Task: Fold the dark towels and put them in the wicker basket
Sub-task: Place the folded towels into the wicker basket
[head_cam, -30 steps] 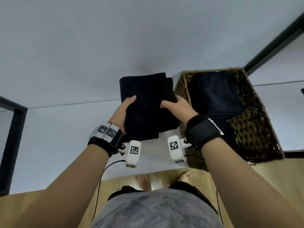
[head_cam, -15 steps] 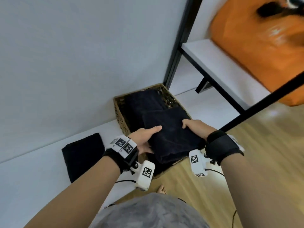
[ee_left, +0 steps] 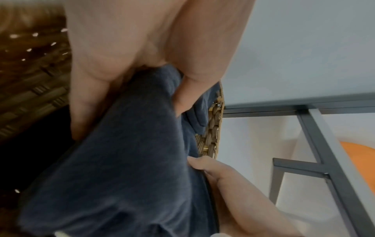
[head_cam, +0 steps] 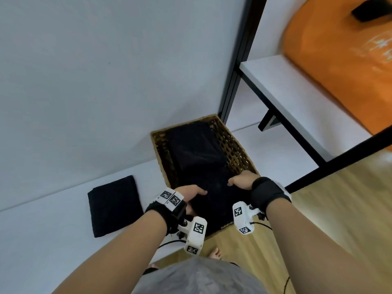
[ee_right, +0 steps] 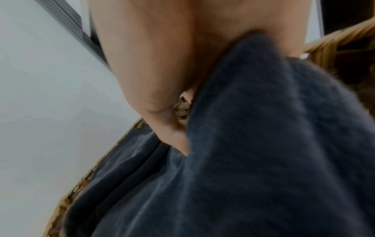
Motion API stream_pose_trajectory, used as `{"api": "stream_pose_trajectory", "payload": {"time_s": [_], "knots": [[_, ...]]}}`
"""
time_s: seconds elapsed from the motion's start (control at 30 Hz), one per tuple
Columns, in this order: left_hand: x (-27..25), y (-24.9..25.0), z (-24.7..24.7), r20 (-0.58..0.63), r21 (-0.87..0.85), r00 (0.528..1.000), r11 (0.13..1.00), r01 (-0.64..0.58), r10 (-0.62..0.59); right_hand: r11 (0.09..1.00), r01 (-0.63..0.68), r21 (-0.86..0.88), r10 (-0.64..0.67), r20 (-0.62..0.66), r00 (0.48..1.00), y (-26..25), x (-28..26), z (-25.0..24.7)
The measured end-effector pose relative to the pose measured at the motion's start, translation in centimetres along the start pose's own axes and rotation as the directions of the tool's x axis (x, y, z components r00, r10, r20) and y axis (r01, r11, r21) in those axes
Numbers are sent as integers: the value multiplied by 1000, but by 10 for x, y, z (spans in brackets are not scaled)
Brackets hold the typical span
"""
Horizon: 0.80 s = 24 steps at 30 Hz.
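Both hands hold one folded dark towel [head_cam: 214, 200] over the near end of the wicker basket [head_cam: 237, 149].

Left hand [head_cam: 191, 195]: grip grasps the towel's left edge. In the left wrist view the thumb [ee_left: 194, 89] lies on top of the cloth and the fingers [ee_left: 85, 99] run beneath it, so the cloth is pinched between them.

Right hand [head_cam: 241, 180]: grip grasps the towel's right edge, fingers curled over the top in the head view. In the right wrist view the thumb [ee_right: 162, 118] presses against the cloth fold; the other fingers are hidden behind the towel.

The held towel is within the basket's rim at its near end; whether it rests on what lies below cannot be told. Another dark towel [head_cam: 195, 145] lies deeper in the basket, toward the far end.

A second folded towel [head_cam: 114, 205] lies flat on the white counter [head_cam: 53, 230], left of the basket and apart from it.

The basket sits on the counter against the pale wall [head_cam: 106, 71]. To the right stand a black metal frame [head_cam: 237, 66] and a white shelf [head_cam: 297, 98], with an orange bag [head_cam: 343, 60] on it. Wood floor [head_cam: 339, 198] shows below right.
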State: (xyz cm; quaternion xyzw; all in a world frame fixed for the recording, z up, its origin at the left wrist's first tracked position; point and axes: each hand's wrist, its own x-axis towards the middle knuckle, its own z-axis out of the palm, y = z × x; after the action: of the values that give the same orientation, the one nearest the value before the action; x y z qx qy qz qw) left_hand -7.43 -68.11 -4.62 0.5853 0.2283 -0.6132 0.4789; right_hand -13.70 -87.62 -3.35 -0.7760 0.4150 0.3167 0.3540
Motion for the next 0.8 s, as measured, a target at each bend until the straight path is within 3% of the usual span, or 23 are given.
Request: {"api": "stream_pose_trajectory", "payload": {"time_s": [0.17,0.27,0.33,0.4,0.47,0.5,0.6,0.67,0.8], "knots": [[8,-2,9,-167,184,981,981,-63,94,994,-38,-99,42,36,998,4,19,6],[7,4,15,-285,357,945,932,-52,162,983,-44,-178,56,63,996,1,23,5],[8,10,17,-371,522,900,853,-1,228,979,-28,-201,28,-4,1000,-6,25,1],[10,17,20,-479,572,820,820,21,313,979,34,-200,-55,-99,994,-15,26,-3],[11,20,27,-542,577,743,817,-9,391,983,111,-145,-121,-59,991,-25,30,1],[13,20,31,-534,574,742,818,-33,405,988,125,-89,-123,24,992,-29,31,5],[20,16,43,-428,604,826,796,-39,366,996,92,-15,-84,264,961,-31,33,15],[27,17,48,-360,673,877,740,8,319,998,65,-17,-57,302,952,-29,39,20],[33,27,50,-312,710,901,704,10,302,997,51,-55,-29,341,940,-26,49,23]]}}
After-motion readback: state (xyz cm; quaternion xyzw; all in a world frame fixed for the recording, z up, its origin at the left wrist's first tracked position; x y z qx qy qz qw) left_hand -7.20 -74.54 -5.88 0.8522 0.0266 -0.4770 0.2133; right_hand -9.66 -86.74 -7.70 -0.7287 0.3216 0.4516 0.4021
